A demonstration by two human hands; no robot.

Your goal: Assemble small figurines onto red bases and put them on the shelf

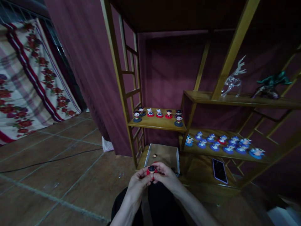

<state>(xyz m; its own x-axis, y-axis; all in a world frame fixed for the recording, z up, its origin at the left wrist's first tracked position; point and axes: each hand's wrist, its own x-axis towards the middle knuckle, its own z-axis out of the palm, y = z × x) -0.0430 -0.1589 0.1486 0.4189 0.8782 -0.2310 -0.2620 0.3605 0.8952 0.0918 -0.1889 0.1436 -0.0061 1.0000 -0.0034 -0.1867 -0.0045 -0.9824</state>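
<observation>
Both of my hands hold one small figurine [152,169] with black hair and a red base, just in front of a shallow white box. My left hand [140,179] closes on its left side, thumb towards me. On its right side, the fingers of my right hand [166,176] are wrapped round it. Fingers cover much of its body. Inside the box [162,149] lies another small dark-haired piece [154,155]. On the shelf [157,122] above the box stand several figurines, some on red bases and some on black, such as a red-based one [168,114].
To the right, a lower shelf carries several blue-based figurines [215,146]. Beneath them lies a phone [220,171]. A clear deer ornament [234,80] and a dark green sculpture [271,84] stand higher up. A purple curtain [94,72] hangs at left, and a cable [49,161] crosses the tiled floor.
</observation>
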